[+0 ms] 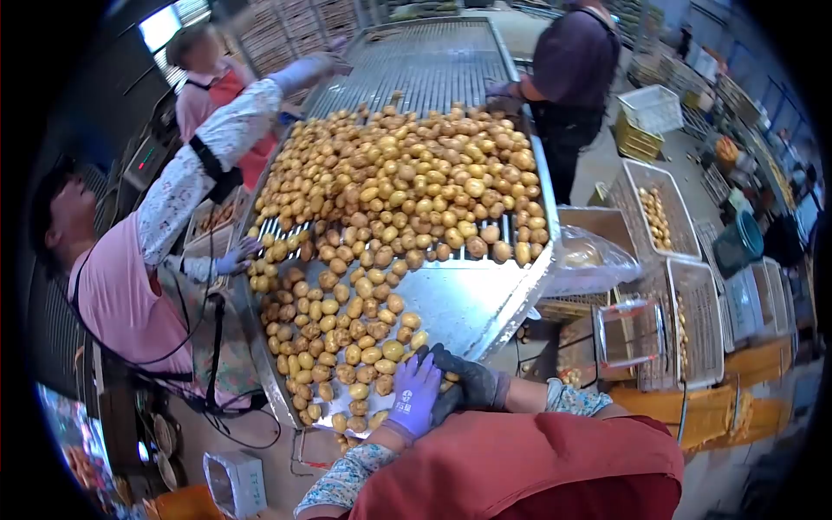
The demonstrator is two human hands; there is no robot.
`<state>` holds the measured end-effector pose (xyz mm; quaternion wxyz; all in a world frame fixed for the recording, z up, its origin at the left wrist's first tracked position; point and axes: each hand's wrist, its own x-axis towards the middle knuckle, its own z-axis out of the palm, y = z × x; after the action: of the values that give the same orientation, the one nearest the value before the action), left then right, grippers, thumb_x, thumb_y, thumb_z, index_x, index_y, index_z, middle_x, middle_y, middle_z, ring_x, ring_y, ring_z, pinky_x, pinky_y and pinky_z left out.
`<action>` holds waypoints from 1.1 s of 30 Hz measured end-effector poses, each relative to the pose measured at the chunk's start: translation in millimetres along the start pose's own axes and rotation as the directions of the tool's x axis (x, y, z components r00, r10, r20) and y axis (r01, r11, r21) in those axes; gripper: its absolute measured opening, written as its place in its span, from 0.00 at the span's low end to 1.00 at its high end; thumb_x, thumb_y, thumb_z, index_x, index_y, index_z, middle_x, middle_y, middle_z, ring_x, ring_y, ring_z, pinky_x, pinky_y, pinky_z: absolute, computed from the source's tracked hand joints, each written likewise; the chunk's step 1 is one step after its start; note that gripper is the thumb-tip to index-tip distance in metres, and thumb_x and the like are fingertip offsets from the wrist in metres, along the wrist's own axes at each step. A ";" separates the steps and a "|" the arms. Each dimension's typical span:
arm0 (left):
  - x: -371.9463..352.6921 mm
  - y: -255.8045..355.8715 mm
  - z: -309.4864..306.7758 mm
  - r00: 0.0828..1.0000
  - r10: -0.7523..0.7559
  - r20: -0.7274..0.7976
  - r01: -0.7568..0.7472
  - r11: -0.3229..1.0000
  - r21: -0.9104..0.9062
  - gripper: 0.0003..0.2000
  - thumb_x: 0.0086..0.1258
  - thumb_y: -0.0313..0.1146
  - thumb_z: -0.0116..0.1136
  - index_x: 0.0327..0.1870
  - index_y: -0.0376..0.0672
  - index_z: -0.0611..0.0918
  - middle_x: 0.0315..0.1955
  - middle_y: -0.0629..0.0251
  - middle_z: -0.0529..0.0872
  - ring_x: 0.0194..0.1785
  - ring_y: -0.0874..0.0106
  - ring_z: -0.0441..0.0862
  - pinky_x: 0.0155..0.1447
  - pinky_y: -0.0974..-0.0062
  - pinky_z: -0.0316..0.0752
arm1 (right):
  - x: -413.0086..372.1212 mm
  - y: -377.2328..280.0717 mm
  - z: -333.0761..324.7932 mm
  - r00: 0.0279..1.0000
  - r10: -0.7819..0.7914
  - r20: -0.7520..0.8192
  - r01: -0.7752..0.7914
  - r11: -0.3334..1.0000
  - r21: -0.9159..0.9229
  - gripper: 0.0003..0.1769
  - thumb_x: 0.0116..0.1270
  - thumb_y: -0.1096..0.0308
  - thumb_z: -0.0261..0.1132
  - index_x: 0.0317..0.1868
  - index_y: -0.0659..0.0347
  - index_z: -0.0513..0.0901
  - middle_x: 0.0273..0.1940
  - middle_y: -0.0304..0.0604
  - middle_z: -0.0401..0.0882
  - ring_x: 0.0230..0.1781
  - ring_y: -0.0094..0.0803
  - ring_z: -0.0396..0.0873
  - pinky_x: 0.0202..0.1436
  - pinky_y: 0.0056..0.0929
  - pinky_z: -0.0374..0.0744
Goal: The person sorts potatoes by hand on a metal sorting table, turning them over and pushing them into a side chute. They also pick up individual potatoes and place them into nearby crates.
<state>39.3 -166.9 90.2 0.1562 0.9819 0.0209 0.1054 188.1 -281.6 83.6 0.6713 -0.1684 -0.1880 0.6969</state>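
My left hand, in a light purple glove with white print, lies at the near edge of the potatoes with its fingers stretched forward. My right hand, in a dark grey glove, reaches across from the right and meets the left hand, its fingers extended against or beside it. A small part of a potato shows between the two gloves. Where exactly the right fingertips touch is partly hidden. The potatoes lie on a metal sorting table, piled thickly on its bars further off.
A co-worker in pink leans in at the left, one gloved hand at the table's edge. Another person stands behind, and one in dark clothes at the far right. Crates with potatoes stand on the right, beside a plastic-lined box.
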 end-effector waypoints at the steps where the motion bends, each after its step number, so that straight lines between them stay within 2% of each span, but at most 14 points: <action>1: -1.6 -2.6 7.0 0.999 0.051 -0.014 -0.052 0.999 -0.016 0.27 0.60 0.38 0.62 0.60 0.34 0.74 0.62 0.42 0.72 0.66 0.42 0.67 0.71 0.45 0.58 | -5.3 6.4 -19.4 0.925 -0.338 0.174 0.377 0.764 -0.524 0.26 0.70 0.61 0.65 0.66 0.56 0.71 0.63 0.50 0.73 0.59 0.46 0.75 0.62 0.40 0.75; 6: -10.6 12.9 -8.0 0.998 -0.024 -0.065 0.003 0.954 -0.298 0.28 0.71 0.32 0.57 0.69 0.32 0.66 0.64 0.44 0.73 0.67 0.48 0.71 0.70 0.57 0.65 | -114.5 -24.9 -51.0 0.826 -0.520 0.217 0.310 0.098 -0.946 0.21 0.63 0.75 0.70 0.56 0.59 0.76 0.58 0.47 0.77 0.60 0.40 0.75 0.63 0.39 0.74; 9: -48.9 -20.8 11.4 0.973 -0.216 -0.084 0.175 0.923 -0.342 0.28 0.70 0.30 0.58 0.70 0.32 0.67 0.66 0.44 0.71 0.67 0.49 0.71 0.70 0.55 0.65 | -200.9 -72.2 -55.7 0.572 -0.730 -0.373 -0.072 0.408 -0.910 0.20 0.62 0.72 0.68 0.55 0.54 0.77 0.54 0.43 0.80 0.55 0.39 0.77 0.58 0.36 0.77; 11: -85.3 -45.1 29.6 0.975 -0.221 -0.035 0.209 0.954 -0.213 0.26 0.67 0.31 0.58 0.67 0.33 0.71 0.63 0.42 0.73 0.68 0.44 0.69 0.72 0.52 0.62 | -259.6 -82.0 -114.4 0.171 -0.680 -0.713 0.409 0.707 -0.576 0.18 0.66 0.65 0.63 0.56 0.53 0.77 0.55 0.44 0.80 0.51 0.40 0.79 0.53 0.38 0.78; 14: -122.5 -73.9 58.1 0.823 -0.230 0.519 0.207 0.973 0.102 0.27 0.66 0.37 0.55 0.67 0.39 0.72 0.65 0.48 0.73 0.71 0.48 0.65 0.72 0.53 0.61 | -318.8 -59.5 -212.9 -0.245 -0.366 -0.898 0.885 0.293 -0.361 0.19 0.72 0.54 0.55 0.57 0.50 0.78 0.55 0.45 0.81 0.45 0.43 0.81 0.46 0.41 0.81; 16: -199.4 -116.8 105.6 0.899 -0.109 0.424 0.075 0.992 0.097 0.26 0.67 0.40 0.53 0.66 0.39 0.73 0.64 0.50 0.75 0.70 0.50 0.66 0.69 0.52 0.63 | -295.2 -55.8 -217.3 -0.324 -0.333 -0.886 0.659 0.592 -0.464 0.19 0.73 0.52 0.55 0.57 0.51 0.78 0.51 0.45 0.81 0.40 0.42 0.81 0.40 0.39 0.80; 18: -234.7 -156.0 138.2 0.886 -0.217 0.410 0.207 0.976 0.068 0.27 0.67 0.39 0.55 0.66 0.38 0.73 0.64 0.49 0.75 0.70 0.49 0.66 0.69 0.52 0.63 | -247.1 -66.0 -180.5 -0.340 -0.366 -0.866 0.008 0.920 -0.392 0.18 0.71 0.54 0.60 0.55 0.55 0.79 0.40 0.44 0.80 0.35 0.37 0.79 0.34 0.33 0.78; 20: -261.0 -191.9 163.9 0.852 -0.330 0.406 0.344 0.938 0.040 0.27 0.66 0.39 0.57 0.66 0.38 0.73 0.64 0.48 0.75 0.70 0.48 0.66 0.70 0.51 0.63 | -200.0 -80.0 -206.2 -0.215 -0.834 -0.509 -0.508 0.540 -0.671 0.25 0.69 0.57 0.64 0.60 0.65 0.77 0.46 0.52 0.84 0.45 0.43 0.82 0.51 0.36 0.80; 24: -203.1 -131.4 98.1 0.806 -0.592 -0.014 0.566 0.777 -0.276 0.28 0.66 0.39 0.60 0.66 0.37 0.73 0.65 0.43 0.72 0.68 0.44 0.67 0.69 0.50 0.64 | -64.7 -111.5 -128.9 0.322 -0.930 -0.179 -0.633 -0.071 -0.771 0.29 0.61 0.56 0.68 0.60 0.61 0.77 0.55 0.57 0.79 0.57 0.54 0.76 0.63 0.46 0.73; 26: -162.3 -104.9 76.9 0.792 -0.592 -0.150 0.514 0.778 -0.361 0.28 0.65 0.39 0.61 0.66 0.36 0.73 0.66 0.40 0.71 0.67 0.41 0.68 0.69 0.50 0.64 | -5.5 -104.3 -102.5 0.536 -0.752 -0.384 -0.703 -0.147 -0.695 0.34 0.62 0.46 0.65 0.64 0.55 0.75 0.60 0.59 0.75 0.61 0.53 0.74 0.65 0.46 0.73; 27: -146.1 -96.8 73.4 0.805 -0.570 -0.164 0.496 0.799 -0.340 0.29 0.65 0.39 0.62 0.66 0.36 0.73 0.66 0.39 0.70 0.67 0.40 0.68 0.68 0.49 0.64 | 24.8 -72.6 -137.5 0.579 -0.793 -0.190 -0.622 -0.279 -0.732 0.33 0.63 0.44 0.62 0.65 0.51 0.74 0.63 0.60 0.72 0.63 0.55 0.72 0.68 0.45 0.71; 28: -141.0 -97.3 75.1 0.877 -0.447 -0.173 0.445 0.894 -0.055 0.29 0.65 0.40 0.62 0.65 0.36 0.73 0.66 0.37 0.69 0.66 0.39 0.68 0.68 0.49 0.65 | 50.1 -47.2 -143.8 0.645 -0.693 -0.322 -0.625 -0.236 -0.744 0.35 0.63 0.45 0.62 0.69 0.48 0.70 0.68 0.61 0.67 0.66 0.57 0.69 0.71 0.45 0.68; 31: -117.6 -63.8 52.7 0.892 -0.436 0.121 0.445 0.894 -0.059 0.30 0.67 0.46 0.59 0.65 0.36 0.73 0.67 0.37 0.68 0.66 0.40 0.68 0.69 0.52 0.62 | 82.7 38.7 -108.9 0.896 -0.325 -0.302 -0.413 -0.359 -0.837 0.39 0.66 0.48 0.60 0.76 0.47 0.60 0.73 0.61 0.59 0.72 0.58 0.62 0.75 0.47 0.62; 33: -117.7 -54.3 33.2 0.921 -0.380 0.085 0.383 0.847 -0.370 0.28 0.66 0.41 0.58 0.65 0.37 0.74 0.65 0.42 0.73 0.66 0.45 0.71 0.70 0.52 0.63 | 87.5 67.0 -72.2 0.939 -0.045 -0.342 -0.299 -0.603 -0.739 0.39 0.67 0.49 0.61 0.76 0.51 0.61 0.74 0.62 0.57 0.74 0.59 0.59 0.76 0.49 0.60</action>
<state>-69.0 -134.0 18.9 0.3609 0.9095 0.1938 0.0704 161.1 -193.5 -10.5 0.0595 -0.7614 -0.6075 0.2184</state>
